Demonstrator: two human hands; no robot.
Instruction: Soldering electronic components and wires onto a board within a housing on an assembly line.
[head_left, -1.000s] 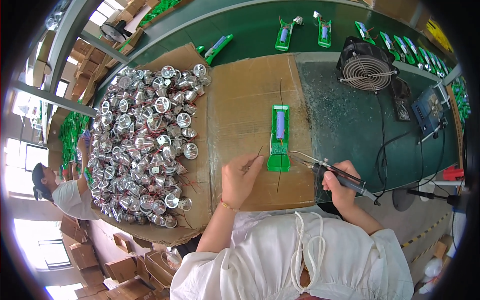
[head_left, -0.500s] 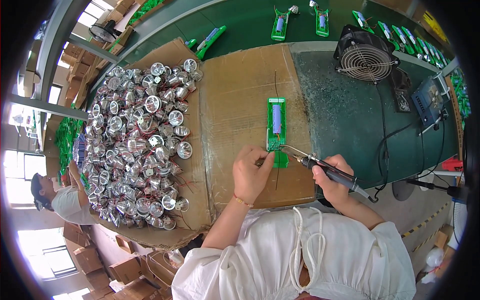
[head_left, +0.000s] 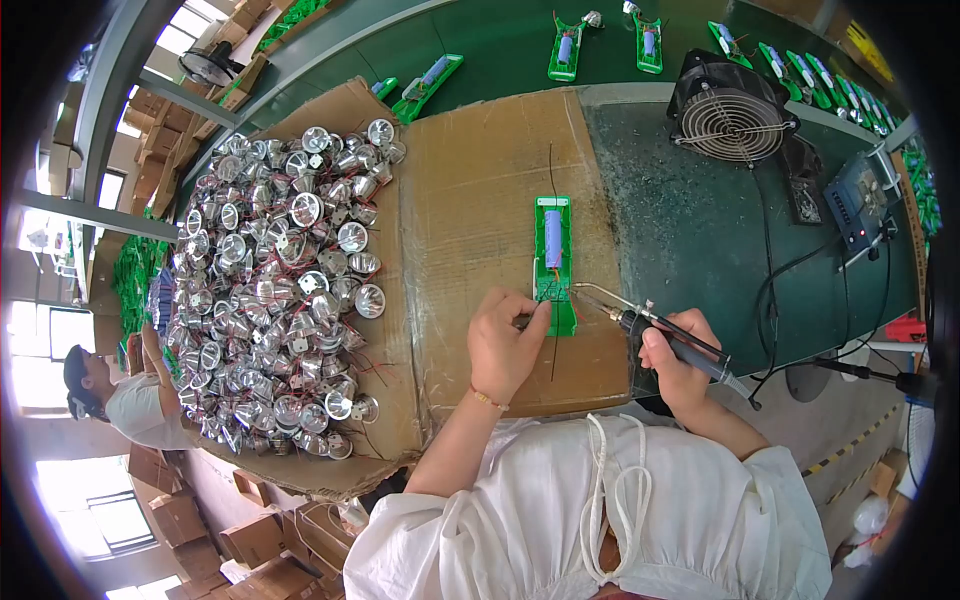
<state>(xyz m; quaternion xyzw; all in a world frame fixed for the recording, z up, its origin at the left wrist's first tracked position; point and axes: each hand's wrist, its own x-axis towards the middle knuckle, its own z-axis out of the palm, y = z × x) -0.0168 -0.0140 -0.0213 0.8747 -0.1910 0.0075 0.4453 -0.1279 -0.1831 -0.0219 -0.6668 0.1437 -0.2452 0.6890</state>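
Observation:
A green plastic housing (head_left: pixel 566 322) lies on the cardboard sheet before me, with a purple battery cell (head_left: pixel 553 240) fitted in it. Below the cell sits a small green circuit board (head_left: pixel 549 289) with thin wires. My left hand (head_left: pixel 507 342) is closed in a pinch at the board's lower left edge; what its fingertips hold is too small to make out. My right hand (head_left: pixel 682 368) grips a soldering iron (head_left: pixel 672 343) with a thin metal feed tube along it. The iron's tip points left, just right of the board.
Left of the housing, many silver reflector cups (head_left: pixel 300 290) with red wires are heaped on cardboard (head_left: pixel 470 150). A black fan (head_left: pixel 735 115) and a blue soldering station (head_left: pixel 855 205) stand to the right. Green housings (head_left: pixel 565 50) line the far belt. A person (head_left: pixel 140 400) works at far left.
My right hand has drawn the soldering iron slightly right, away from the board. My left hand stays nearly still. Housings on the far belt have shifted a little to the right.

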